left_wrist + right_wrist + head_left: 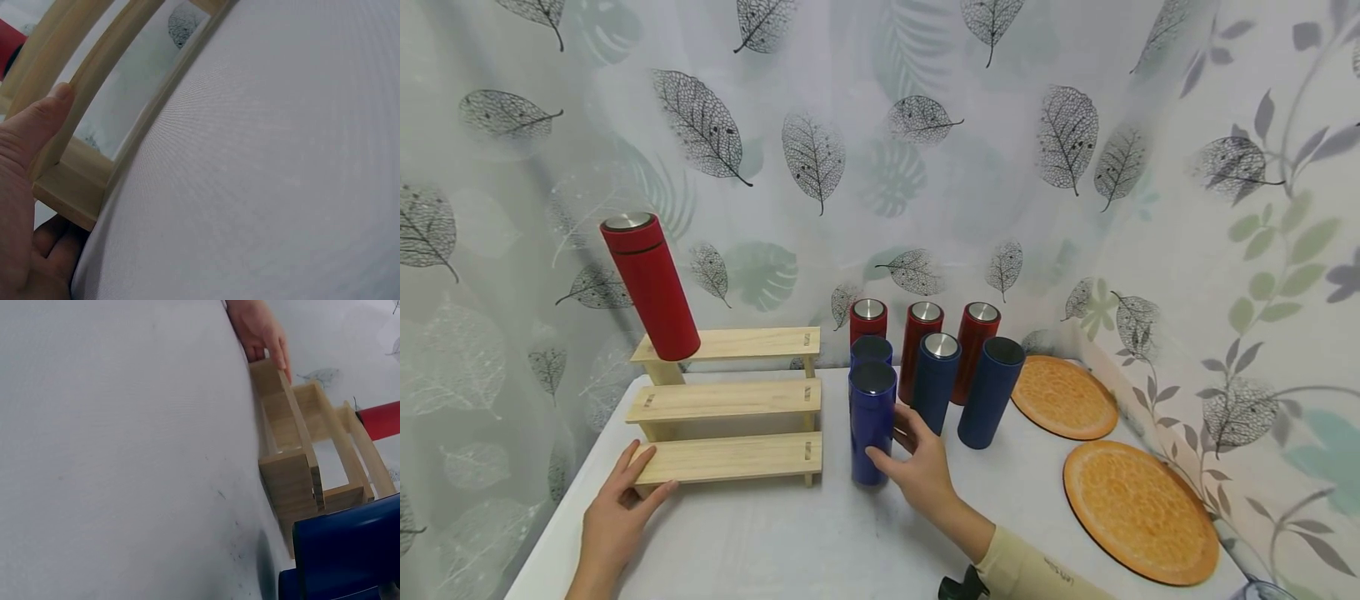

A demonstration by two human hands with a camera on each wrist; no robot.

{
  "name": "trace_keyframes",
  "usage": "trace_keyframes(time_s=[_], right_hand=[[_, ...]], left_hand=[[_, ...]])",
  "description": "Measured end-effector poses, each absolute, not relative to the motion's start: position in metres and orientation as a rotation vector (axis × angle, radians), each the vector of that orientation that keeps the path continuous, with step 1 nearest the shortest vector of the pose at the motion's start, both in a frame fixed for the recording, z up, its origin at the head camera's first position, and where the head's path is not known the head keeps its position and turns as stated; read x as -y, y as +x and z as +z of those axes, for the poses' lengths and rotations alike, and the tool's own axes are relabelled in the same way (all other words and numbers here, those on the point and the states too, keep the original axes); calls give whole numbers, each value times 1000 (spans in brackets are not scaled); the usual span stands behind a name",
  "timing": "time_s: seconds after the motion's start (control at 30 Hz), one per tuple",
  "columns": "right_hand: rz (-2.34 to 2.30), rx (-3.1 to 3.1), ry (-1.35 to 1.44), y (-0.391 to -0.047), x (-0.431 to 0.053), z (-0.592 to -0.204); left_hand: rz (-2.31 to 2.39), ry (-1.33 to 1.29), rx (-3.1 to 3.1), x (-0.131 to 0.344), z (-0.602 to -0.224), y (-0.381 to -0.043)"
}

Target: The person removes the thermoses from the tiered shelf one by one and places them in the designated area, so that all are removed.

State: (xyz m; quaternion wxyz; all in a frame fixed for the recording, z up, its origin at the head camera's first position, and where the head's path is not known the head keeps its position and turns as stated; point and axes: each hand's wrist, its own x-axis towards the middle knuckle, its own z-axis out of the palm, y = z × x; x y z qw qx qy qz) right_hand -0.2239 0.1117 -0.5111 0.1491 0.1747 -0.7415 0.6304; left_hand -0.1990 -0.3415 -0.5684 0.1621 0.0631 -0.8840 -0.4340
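My right hand [921, 467] holds a shiny blue thermos flask [872, 425], thumb in front and fingers at its right side. The flask stands nearly upright; whether its base touches the table cannot be told. Its lower part also shows in the right wrist view. A three-step wooden rack [722, 458] stands to the left. My left hand [613, 521] grips the left end of its lowest step; in the left wrist view the thumb [47, 119] lies on the step's edge, with fingers curled near the end support. A red thermos flask [651, 287] stands on the top step's left end.
Behind the held flask stand another blue flask [871, 347] and a red flask [868, 317]. To the right are two more blue flasks [992, 392] and two red ones [977, 337]. Two round orange mats [1138, 512] lie at the table's right side. A leaf-patterned curtain [865, 192] hangs behind.
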Motion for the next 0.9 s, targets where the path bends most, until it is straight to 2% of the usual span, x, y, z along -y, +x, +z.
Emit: trace_keyframes(time_s=[0.9], right_hand=[[1817,2160,470,-222,-112,-529]], left_hand=[[-1239,173,2520,342,-568,-199]])
